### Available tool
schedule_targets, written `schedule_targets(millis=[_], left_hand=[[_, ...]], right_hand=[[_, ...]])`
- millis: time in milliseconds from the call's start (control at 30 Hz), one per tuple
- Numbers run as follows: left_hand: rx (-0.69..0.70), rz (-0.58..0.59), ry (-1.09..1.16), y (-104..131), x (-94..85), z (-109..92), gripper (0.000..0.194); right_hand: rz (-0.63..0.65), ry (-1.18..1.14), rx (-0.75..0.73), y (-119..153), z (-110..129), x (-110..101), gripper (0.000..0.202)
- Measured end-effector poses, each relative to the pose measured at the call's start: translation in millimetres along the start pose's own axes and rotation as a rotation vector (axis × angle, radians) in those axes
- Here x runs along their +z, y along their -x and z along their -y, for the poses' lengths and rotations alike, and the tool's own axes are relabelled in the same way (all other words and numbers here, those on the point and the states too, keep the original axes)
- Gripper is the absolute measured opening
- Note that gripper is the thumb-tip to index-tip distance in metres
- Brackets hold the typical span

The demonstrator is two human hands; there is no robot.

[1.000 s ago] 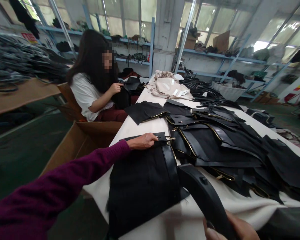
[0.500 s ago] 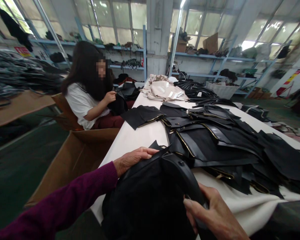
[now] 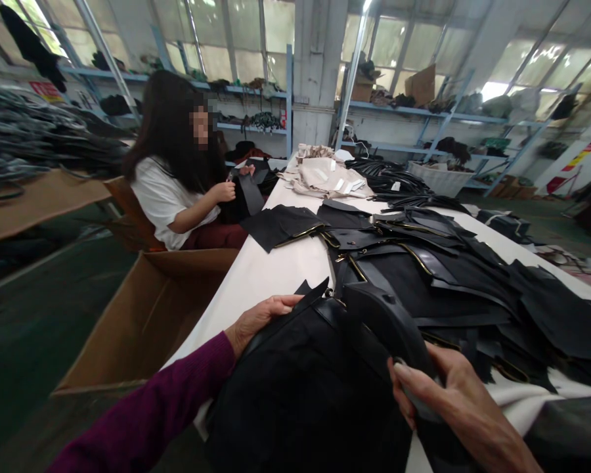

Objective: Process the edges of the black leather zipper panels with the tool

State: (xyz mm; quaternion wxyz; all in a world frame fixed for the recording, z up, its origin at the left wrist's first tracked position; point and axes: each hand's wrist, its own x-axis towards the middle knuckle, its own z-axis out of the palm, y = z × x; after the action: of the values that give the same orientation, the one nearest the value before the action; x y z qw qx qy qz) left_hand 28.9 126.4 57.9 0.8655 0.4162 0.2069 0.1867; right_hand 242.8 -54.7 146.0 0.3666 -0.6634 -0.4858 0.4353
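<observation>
A black fabric bag (image 3: 305, 387) with smooth leather-like trim hangs over the table's near edge, close to me. My left hand (image 3: 263, 318) is closed on its upper left edge, thumb on top, near a metal zip end. My right hand (image 3: 448, 387) is closed round a wide black strap (image 3: 394, 309), which arches up off the bag's right side. A small dark, shiny bit shows at the right thumb tip; I cannot make out what it is. The bag's lower part is in shadow.
Black panels with gold zips (image 3: 453, 282) lie piled on the white table (image 3: 290, 269). Beige pieces (image 3: 329, 177) and black strips (image 3: 394, 177) lie farther back. A cardboard box (image 3: 128, 328) stands left, below a seated co-worker (image 3: 162, 197) handling black material.
My right hand has moved right and slightly up, pulling the strap away from the bag. My left hand keeps its hold on the edge. The co-worker's hands have shifted slightly.
</observation>
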Motion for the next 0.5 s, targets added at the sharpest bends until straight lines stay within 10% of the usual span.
schedule_targets(millis=[300,500], left_hand=[[-0.012,-0.022,-0.138,6,3.7,-6,0.047],[0.206,-0.308,-0.578,8,5.5,-116,0.047]], right_hand=[[0.036,-0.008,-0.046,-8,6,27,0.021],[-0.154,0.118,0.053,31,1,-8,0.037]])
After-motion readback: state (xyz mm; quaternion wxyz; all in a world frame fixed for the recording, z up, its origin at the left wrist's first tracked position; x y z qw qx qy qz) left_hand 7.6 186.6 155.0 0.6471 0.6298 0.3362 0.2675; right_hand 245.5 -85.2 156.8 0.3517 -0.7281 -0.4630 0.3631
